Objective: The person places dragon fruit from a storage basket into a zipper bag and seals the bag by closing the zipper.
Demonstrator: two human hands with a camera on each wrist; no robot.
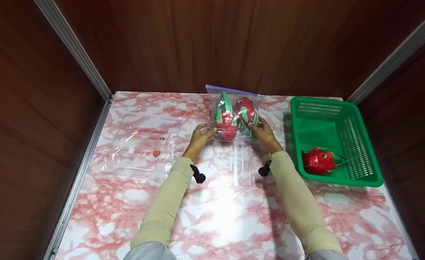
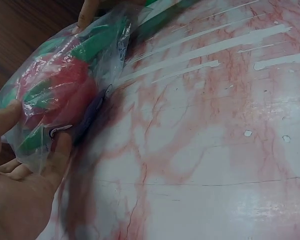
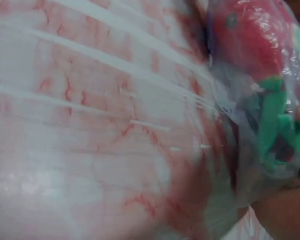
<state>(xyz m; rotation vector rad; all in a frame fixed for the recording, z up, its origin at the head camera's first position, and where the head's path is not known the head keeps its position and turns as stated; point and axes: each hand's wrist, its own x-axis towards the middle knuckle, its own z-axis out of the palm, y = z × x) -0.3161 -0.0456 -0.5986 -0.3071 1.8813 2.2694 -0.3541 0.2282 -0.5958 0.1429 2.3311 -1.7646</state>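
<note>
A clear zip bag with a purple top strip holds two red-and-green dragon fruits, one on the left and one on the right. My left hand grips the bag's lower left side, thumb on the front. On the lower right side my right hand pinches the plastic beside the other fruit. In the left wrist view, fingers and thumb of the left hand close round the bag's corner. The right wrist view shows the bag at its right edge, with the right hand partly out of frame.
A green basket stands at the right with one red dragon fruit inside. Another clear zip bag with printed strawberries lies flat on the left of the marbled table. Wooden panels enclose the back and sides.
</note>
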